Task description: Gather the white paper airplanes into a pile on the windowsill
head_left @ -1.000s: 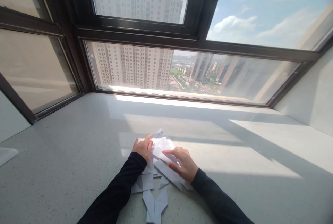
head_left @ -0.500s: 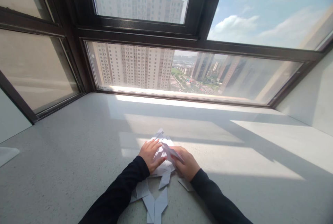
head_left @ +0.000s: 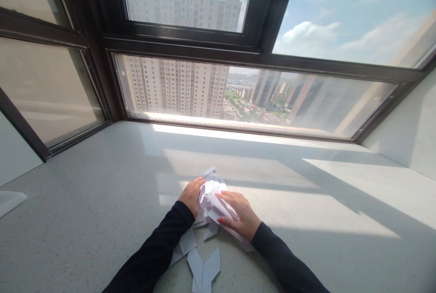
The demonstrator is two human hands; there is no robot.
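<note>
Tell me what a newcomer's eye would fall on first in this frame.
The wide dark-framed window fills the upper half, with high-rise towers behind it. At bottom centre, on the sunlit grey sill, the left hand grips a white folded paper while the right hand lies over it. More folded pieces lie on the sill, nearer the person.

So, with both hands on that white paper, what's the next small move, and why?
Probably press the fingers of the right hand along the fold to flatten it: they lie flat on the folded paper, which bulges up off the sill while the left hand grips its left edge.
</note>
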